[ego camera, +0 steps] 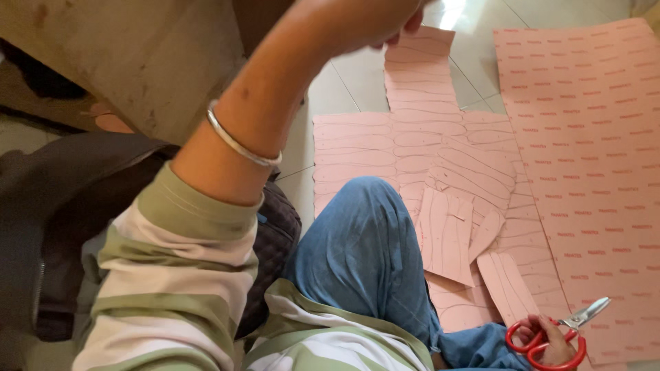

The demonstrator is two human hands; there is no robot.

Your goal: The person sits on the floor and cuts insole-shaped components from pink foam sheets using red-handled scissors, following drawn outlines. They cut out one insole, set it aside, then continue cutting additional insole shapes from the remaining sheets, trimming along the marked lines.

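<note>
Striped sleeve (175, 275) nearest my camera. Left hand (371, 20) raised, fingers pinched on pink strip (419, 75). Right hand (550, 340) closed through red scissors (560, 333), blades parted, over pink sheets (584, 137) on floor (344, 82).

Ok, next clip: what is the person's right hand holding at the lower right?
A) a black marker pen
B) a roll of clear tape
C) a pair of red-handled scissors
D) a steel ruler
C: the right hand has its fingers through the loops of the red-handled scissors, whose metal blades point out over the pink sheets on the floor.
</note>
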